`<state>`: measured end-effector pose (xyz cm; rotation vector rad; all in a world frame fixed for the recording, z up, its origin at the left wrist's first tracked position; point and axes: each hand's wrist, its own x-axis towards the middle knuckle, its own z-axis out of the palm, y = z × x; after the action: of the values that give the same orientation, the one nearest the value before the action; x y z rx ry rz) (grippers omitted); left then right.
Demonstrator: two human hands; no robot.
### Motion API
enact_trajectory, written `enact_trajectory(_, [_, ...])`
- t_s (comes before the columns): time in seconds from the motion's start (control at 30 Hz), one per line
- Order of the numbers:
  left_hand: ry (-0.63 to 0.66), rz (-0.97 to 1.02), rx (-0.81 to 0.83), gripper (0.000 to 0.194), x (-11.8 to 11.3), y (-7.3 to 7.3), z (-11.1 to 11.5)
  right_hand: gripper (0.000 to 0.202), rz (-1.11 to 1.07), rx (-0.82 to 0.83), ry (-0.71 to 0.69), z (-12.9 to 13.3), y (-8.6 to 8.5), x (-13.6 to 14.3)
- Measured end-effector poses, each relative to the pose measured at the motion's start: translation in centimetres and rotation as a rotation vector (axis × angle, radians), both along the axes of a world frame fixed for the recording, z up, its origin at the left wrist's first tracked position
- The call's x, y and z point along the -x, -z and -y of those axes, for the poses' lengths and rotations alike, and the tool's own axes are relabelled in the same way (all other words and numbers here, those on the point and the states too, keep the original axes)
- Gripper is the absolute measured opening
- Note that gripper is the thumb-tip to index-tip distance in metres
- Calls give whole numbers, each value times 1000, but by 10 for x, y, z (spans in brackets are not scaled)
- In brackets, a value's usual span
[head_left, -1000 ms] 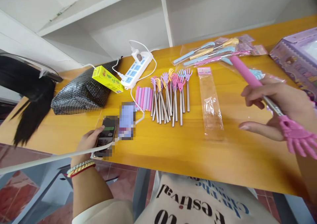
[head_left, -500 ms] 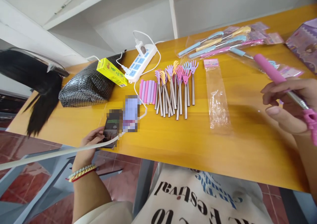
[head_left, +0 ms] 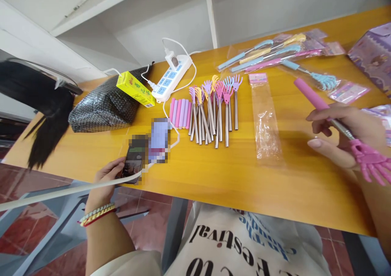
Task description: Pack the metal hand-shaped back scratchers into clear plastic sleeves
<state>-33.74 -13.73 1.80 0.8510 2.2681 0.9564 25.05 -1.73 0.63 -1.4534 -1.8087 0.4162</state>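
Observation:
My right hand (head_left: 351,125) grips a pink back scratcher (head_left: 311,95) by its metal shaft, above the right side of the table. Its foam handle points up and left, while its hand-shaped head hangs below my palm. At the table's front edge, my left hand (head_left: 105,176) has its fingers closed on the side of a dark phone (head_left: 132,164). Between the hands lie several back scratchers with bare metal rods (head_left: 227,125) and coloured heads. Pink and purple foam sleeves (head_left: 180,113) lie beside them. A flat see-through bag (head_left: 265,129) is nearest my right hand.
Wrapped back scratchers (head_left: 265,59) lie at the back right, near a purple box (head_left: 374,56). At the back left are a white power strip (head_left: 172,78), a yellow carton (head_left: 136,89) and a black bubble-wrap parcel (head_left: 100,109). A white cable (head_left: 91,186) crosses my left forearm. Another person's dark hair (head_left: 51,101) overhangs the left end.
My right hand has moved left with the pink back scratcher, whose head now shows more fully. My left hand stays on the phone; the whole view has shifted slightly.

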Motion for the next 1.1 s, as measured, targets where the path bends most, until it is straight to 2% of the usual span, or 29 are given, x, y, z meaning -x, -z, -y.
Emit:
enact_trajectory(0.07, [-17, -24, 1, 47, -6, -3, -2, 49, -20, -23, -198, 0, -2, -2])
enact_trajectory(0.13, [-31, -48, 12, 46, -12, -5, -5, 52, -15, -64, -272, -1, -3, -3])
enact_trajectory(0.23, [-46, -58, 24, 48, -14, -6, -6, 53, 3, -108, -298, -1, -3, -3])
enact_trajectory(0.37, [-48, -41, 30, 50, -6, 0, -4, 52, 34, -109, -299, 1, -4, -2])
enact_trajectory(0.47, [-39, 14, -35, 41, 2, 3, -5, 50, 54, -119, -309, 2, -6, 0])
enact_trajectory(0.57, [-9, -14, -63, 32, -1, 1, -10, 48, 67, -155, -334, 2, -8, 2])
enact_trajectory(0.7, [59, -173, 110, 34, -19, -7, -21, 48, 79, -214, -376, 2, -9, 4])
enact_trajectory(0.8, [62, -265, 239, 40, -31, -11, -27, 42, 70, -213, -382, 3, -8, 5])
enact_trajectory(0.97, [63, -235, 234, 40, -33, -10, -26, 40, 72, -222, -406, 5, -9, 6])
enact_trajectory(1.1, [52, -341, 289, 34, -30, -13, -29, 38, 71, -239, -420, 6, -13, 9])
